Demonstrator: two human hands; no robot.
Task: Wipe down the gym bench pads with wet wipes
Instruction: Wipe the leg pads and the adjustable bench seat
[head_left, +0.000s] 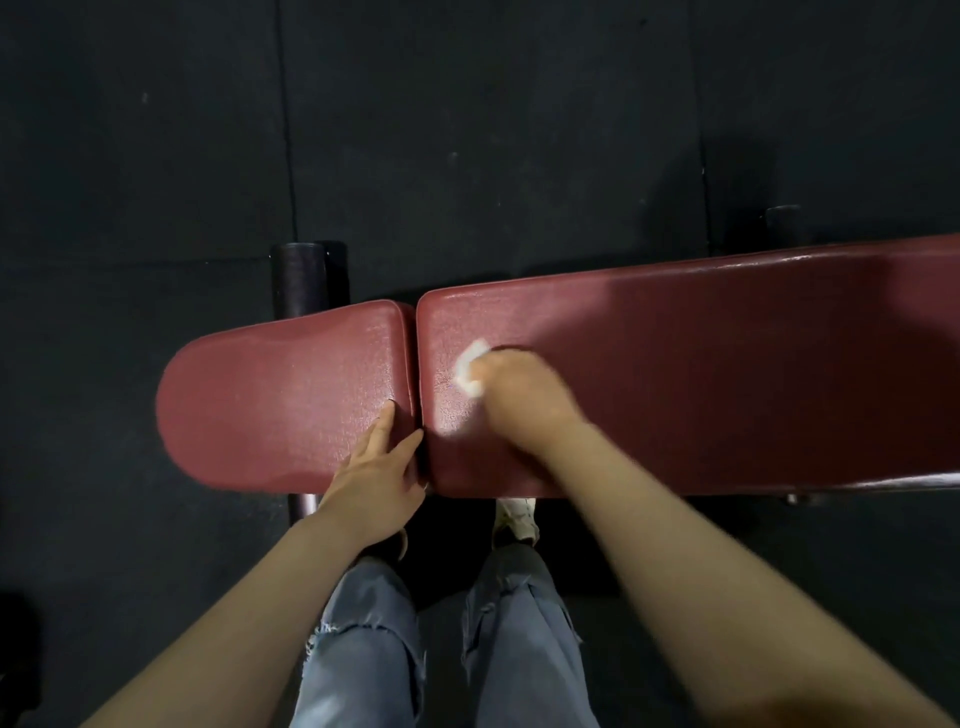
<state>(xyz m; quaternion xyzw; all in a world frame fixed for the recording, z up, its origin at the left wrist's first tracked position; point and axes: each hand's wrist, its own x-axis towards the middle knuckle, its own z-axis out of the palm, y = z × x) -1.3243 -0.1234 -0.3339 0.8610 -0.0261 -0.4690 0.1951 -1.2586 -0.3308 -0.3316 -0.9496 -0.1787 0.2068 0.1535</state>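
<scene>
A dark red gym bench lies across the view in two pads: a short rounded seat pad (270, 395) on the left and a long back pad (727, 364) on the right, with a narrow gap between them. My right hand (519, 395) grips a crumpled white wet wipe (470, 369) and presses it on the left end of the back pad; the hand is blurred. My left hand (376, 478) rests flat with straight fingers on the near right corner of the seat pad, beside the gap.
Black rubber floor mats (467, 130) surround the bench. A black foam roller (301, 278) sticks out behind the seat pad and another (784, 223) behind the back pad. My legs in blue jeans (441, 623) and a pale shoe (517, 514) stand against the bench's near edge.
</scene>
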